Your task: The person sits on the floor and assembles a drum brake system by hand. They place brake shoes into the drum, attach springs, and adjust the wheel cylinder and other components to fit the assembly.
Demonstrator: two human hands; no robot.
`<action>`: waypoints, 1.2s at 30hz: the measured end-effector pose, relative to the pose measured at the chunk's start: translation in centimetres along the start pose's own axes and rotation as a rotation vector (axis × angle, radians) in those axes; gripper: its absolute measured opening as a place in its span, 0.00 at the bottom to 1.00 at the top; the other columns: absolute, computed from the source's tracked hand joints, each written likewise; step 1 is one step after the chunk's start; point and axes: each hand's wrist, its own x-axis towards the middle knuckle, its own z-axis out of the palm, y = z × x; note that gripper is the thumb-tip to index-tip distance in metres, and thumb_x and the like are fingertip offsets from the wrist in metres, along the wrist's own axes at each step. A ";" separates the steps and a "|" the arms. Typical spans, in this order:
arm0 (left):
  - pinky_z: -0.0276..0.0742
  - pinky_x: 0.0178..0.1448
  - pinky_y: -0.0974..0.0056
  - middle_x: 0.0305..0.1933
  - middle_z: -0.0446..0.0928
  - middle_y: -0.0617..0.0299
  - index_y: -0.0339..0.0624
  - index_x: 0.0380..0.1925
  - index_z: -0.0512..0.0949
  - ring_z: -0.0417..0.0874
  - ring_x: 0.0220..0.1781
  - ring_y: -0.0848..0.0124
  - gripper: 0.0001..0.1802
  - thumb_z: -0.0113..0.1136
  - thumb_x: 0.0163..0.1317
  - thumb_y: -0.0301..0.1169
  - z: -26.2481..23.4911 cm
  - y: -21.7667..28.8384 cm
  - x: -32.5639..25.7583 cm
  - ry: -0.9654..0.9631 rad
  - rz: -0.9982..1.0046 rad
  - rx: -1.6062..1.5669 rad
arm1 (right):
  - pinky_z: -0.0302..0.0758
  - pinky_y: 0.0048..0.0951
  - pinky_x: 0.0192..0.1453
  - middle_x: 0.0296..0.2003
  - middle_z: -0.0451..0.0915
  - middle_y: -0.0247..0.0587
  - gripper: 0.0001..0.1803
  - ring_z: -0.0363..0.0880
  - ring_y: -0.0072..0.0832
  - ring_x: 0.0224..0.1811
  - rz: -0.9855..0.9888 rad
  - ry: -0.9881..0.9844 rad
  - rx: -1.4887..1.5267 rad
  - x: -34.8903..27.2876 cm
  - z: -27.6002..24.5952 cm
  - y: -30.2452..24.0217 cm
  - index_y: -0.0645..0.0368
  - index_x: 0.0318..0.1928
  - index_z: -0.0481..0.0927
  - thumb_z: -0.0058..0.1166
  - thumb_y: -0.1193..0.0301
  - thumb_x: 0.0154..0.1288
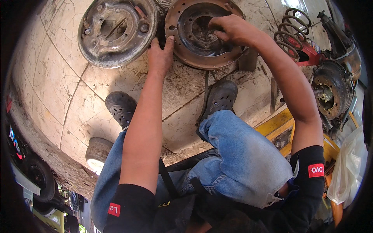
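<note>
A rusty round brake drum [186, 56] lies open side up on the cracked tiled floor [58, 89] in front of me. My left hand [160, 54] rests on its near left rim, fingers pressed against the edge. My right hand [231, 29] reaches into the drum's bowl, fingers curled around something at the hub that I cannot make out. To the left lies a grey brake backing plate [116, 31] with shoes and springs on it.
My knees in blue jeans [241, 155] and black perforated shoes [221, 97] sit below the drum. At right stand a coil spring on a red strut [295, 39], a wheel hub assembly [330, 93], a yellow frame [279, 122] and a white plastic bag [351, 167]. A small grey cylinder [97, 153] lies lower left.
</note>
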 end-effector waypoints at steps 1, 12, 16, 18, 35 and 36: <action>0.65 0.66 0.51 0.58 0.70 0.28 0.27 0.62 0.65 0.71 0.61 0.40 0.42 0.56 0.63 0.56 0.3 0.1 -0.2 0.030 -0.014 0.042 | 0.75 0.45 0.48 0.37 0.82 0.53 0.14 0.80 0.50 0.44 0.015 0.025 0.021 -0.2 0.2 0.2 0.59 0.46 0.78 0.57 0.71 0.60; 0.66 0.64 0.52 0.56 0.72 0.30 0.26 0.59 0.67 0.72 0.60 0.40 0.40 0.58 0.62 0.53 -0.1 0.7 -0.3 0.043 -0.026 0.006 | 0.76 0.48 0.47 0.35 0.82 0.56 0.19 0.81 0.52 0.41 0.014 0.081 0.078 -5.3 0.3 -3.7 0.60 0.50 0.77 0.55 0.75 0.56; 0.67 0.63 0.52 0.57 0.73 0.32 0.26 0.58 0.67 0.73 0.60 0.41 0.38 0.58 0.63 0.52 -0.1 1.3 -0.6 0.039 -0.047 -0.010 | 0.76 0.46 0.50 0.41 0.82 0.54 0.18 0.80 0.51 0.45 -0.043 -0.036 0.127 -4.8 1.5 -4.9 0.60 0.50 0.77 0.56 0.74 0.57; 0.67 0.63 0.52 0.57 0.73 0.32 0.27 0.58 0.67 0.73 0.60 0.42 0.37 0.58 0.63 0.51 -0.2 1.4 -0.7 0.049 -0.051 -0.006 | 0.76 0.45 0.50 0.41 0.82 0.53 0.17 0.81 0.47 0.45 -0.053 -0.056 0.064 -4.1 2.1 -5.2 0.58 0.48 0.80 0.54 0.74 0.56; 0.61 0.69 0.53 0.64 0.65 0.30 0.25 0.64 0.61 0.66 0.67 0.42 0.44 0.57 0.63 0.55 0.3 -0.3 0.2 0.035 -0.009 -0.002 | 0.74 0.44 0.55 0.44 0.81 0.53 0.16 0.78 0.50 0.50 0.030 0.095 0.287 -1.3 6.9 -3.2 0.60 0.49 0.80 0.58 0.69 0.60; 0.61 0.69 0.53 0.64 0.65 0.30 0.25 0.64 0.61 0.66 0.67 0.42 0.44 0.57 0.63 0.55 0.3 -0.2 0.1 0.018 -0.027 -0.021 | 0.73 0.43 0.57 0.47 0.80 0.51 0.16 0.77 0.49 0.52 -0.008 0.103 0.281 -1.5 7.0 -3.0 0.60 0.48 0.80 0.58 0.70 0.60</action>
